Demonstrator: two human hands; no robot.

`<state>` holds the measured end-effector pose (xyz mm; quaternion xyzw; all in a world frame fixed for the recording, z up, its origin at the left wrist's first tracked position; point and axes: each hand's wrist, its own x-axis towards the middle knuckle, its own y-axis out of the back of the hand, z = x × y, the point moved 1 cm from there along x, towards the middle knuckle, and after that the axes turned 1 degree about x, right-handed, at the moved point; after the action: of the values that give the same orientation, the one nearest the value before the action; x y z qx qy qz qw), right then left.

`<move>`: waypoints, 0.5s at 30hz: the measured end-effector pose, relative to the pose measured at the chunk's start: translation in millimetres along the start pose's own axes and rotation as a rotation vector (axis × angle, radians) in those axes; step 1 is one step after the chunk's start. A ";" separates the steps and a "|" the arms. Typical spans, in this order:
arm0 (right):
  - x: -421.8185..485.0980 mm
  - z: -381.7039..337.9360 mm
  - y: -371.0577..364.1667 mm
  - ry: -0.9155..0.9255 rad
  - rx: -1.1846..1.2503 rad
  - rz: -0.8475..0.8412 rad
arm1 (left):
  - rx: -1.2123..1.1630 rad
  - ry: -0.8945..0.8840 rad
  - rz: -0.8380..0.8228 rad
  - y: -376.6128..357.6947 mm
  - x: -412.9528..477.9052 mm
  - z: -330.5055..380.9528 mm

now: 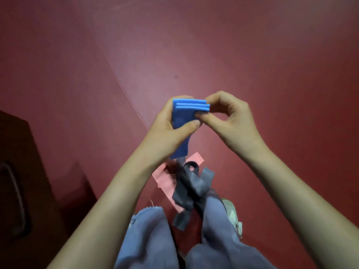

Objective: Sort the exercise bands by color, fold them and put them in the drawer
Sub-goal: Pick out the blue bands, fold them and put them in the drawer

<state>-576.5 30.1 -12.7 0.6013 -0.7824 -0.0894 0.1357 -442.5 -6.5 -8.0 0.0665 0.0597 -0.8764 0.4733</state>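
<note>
Only one view is given. It is taken from the head, pointed steeply down at the red floor (252, 55), with both hands seen close up.

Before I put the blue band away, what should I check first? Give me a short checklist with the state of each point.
1. Blue band held by both hands, left hand and right hand: ok.
2. Top folds stacked evenly: ok.
3. Whole band folded: not ok, a tail hangs below the left hand.
4. Grey bands folded: not ok, loose on the floor.
5. Pink band folded: not ok, it lies flat under the grey ones.
6. Drawer open: cannot tell.
</note>
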 end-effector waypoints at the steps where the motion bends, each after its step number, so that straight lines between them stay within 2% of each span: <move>1: -0.8 -11.8 3.7 0.000 0.030 -0.021 | 0.009 -0.001 0.015 -1.5 -4.9 8.8; 5: -15.6 -61.3 20.1 0.029 0.100 -0.041 | 0.017 0.010 0.025 -8.9 -33.6 50.2; 9: -33.2 -108.0 37.1 0.078 0.192 -0.023 | 0.119 0.066 -0.036 -15.8 -66.4 81.2; 15: -68.7 -172.0 58.6 0.167 0.217 -0.031 | 0.167 0.047 0.115 -28.1 -118.2 122.0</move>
<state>-558.7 115.8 160.8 0.6296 -0.7641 0.0443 0.1332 -409.2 85.4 133.7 0.1298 -0.0065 -0.8479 0.5140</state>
